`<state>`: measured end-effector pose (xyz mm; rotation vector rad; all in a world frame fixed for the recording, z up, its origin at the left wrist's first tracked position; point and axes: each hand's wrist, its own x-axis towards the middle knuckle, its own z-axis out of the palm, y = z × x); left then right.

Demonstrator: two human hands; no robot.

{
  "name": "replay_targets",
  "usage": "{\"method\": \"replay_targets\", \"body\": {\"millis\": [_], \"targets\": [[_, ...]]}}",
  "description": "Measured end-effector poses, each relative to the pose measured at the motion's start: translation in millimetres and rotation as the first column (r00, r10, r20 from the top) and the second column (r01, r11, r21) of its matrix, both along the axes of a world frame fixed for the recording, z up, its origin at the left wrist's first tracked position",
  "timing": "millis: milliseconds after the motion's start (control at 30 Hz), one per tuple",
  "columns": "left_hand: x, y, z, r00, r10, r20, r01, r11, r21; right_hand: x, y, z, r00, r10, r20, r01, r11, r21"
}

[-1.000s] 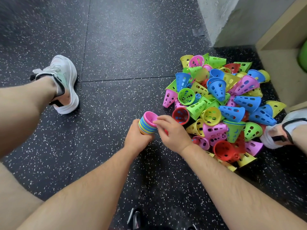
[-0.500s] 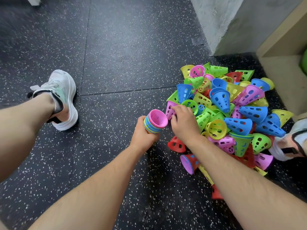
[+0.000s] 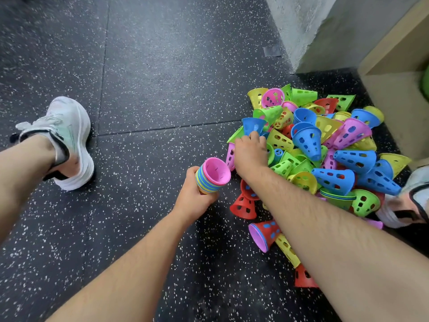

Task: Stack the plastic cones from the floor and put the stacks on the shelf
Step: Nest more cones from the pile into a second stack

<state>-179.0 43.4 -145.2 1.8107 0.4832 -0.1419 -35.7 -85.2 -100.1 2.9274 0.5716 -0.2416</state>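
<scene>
A heap of perforated plastic cones (image 3: 325, 147) in pink, blue, green, yellow and red lies on the dark speckled floor at the right. My left hand (image 3: 193, 201) grips a nested stack of cones (image 3: 212, 176), tilted, with a pink cone innermost at its open mouth. My right hand (image 3: 249, 152) reaches onto the left edge of the heap. Its fingers curl down among the cones, with the fingertips against a blue cone (image 3: 253, 124). Whether they hold a cone is hidden. The wooden shelf (image 3: 394, 63) stands at the far right.
A short nested stack with a red outer cone (image 3: 264, 233) lies under my right forearm, beside loose red cones (image 3: 243, 205). My white shoes sit at the left (image 3: 69, 140) and the right edge (image 3: 415, 196). A concrete wall corner (image 3: 301, 31) rises behind the heap.
My right hand has left the stack and reached up and right into the heap. The stack in my left hand has tilted its mouth towards the heap. Several red cones have rolled out.
</scene>
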Motion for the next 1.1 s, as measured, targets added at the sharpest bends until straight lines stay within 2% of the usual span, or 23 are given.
{"method": "replay_targets", "body": {"millis": [133,300,467,600,667,800,900,1000,1100], "targets": [[2,3,-1,1.000,0.021,-0.017,-0.021,1.000,-0.013,-3,-3,-3,0.999,-0.043,-0.016,0.045,0.981,0.189],[2,2,1,0.999,0.035,-0.024,-0.036,0.999,-0.028,-23,-20,0,0.991,-0.057,-0.119,0.113,0.833,0.541],[0,0,5,0.999,0.033,-0.020,-0.033,0.999,-0.010,-44,-47,6,0.991,-0.124,0.047,0.044,0.647,0.761],[0,-1,9,0.999,0.035,-0.038,-0.036,0.999,-0.011,-47,-52,23,0.961,-0.251,0.112,0.028,0.495,0.868],[1,-1,10,0.998,0.042,-0.049,-0.042,0.999,-0.003,-50,-48,32,0.959,-0.228,0.168,-0.049,0.451,0.891],[4,-4,6,0.997,0.059,-0.048,-0.058,0.998,0.012,-61,-39,35,0.978,-0.013,0.206,-0.181,0.432,0.884],[4,-5,7,0.997,0.064,-0.047,-0.064,0.998,-0.006,-75,-33,22,0.985,0.135,0.108,-0.161,0.482,0.861],[4,-3,8,0.996,0.083,-0.040,-0.084,0.996,-0.031,-87,-35,11,0.987,0.159,-0.010,-0.083,0.570,0.818],[3,-2,8,0.997,0.069,-0.046,-0.069,0.998,-0.012,-89,-38,11,0.983,0.165,-0.080,-0.039,0.614,0.788]]}}
